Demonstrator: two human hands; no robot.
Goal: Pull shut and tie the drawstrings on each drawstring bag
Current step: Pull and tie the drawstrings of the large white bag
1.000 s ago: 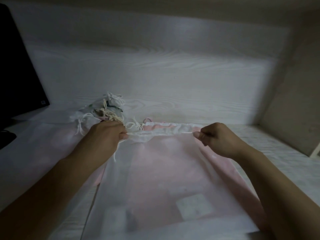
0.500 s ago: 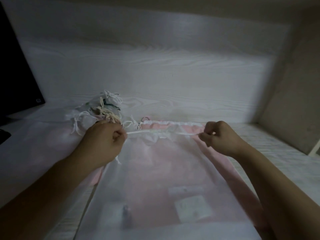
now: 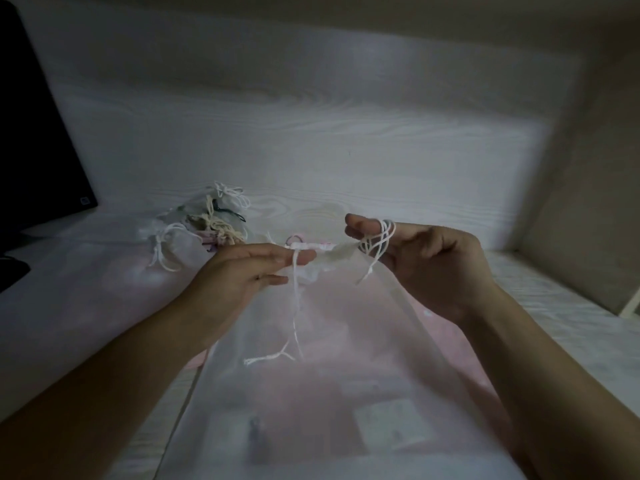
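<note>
At centre: your two hands hold the mouth of the sheer white bag (image 3: pixel 346 393) just above the surface (image 3: pixel 346 150).
Change: half a second ago both fists pulled the cords apart along a wide, flat mouth; now the mouth is gathered into a short bunch (image 3: pixel 332 252) between your hands.
Meaning: by this reading the pull-shut step on this bag is done and tying begins.
Left hand (image 3: pixel 242 275): fingers nearly straight; thumb and forefinger pinch the bunch, and one cord (image 3: pixel 295 306) hangs down from them, ending in a frayed fork.
Right hand (image 3: pixel 426 258): fingers loosely curled; the other cord (image 3: pixel 375 242) is looped several times round the raised forefinger, its tail dangling.
Bag material: thin translucent mesh, limp, draping toward you; a pink layer and a pale rectangular item show through it.
Cords: thin white twisted string, fraying at the ends.
Finished pile (image 3: pixel 204 223): small bags with knotted bows, far left of your hands.
Surface: pale wood-grain, matt.
Left edge: dark monitor (image 3: pixel 31 133).
</note>
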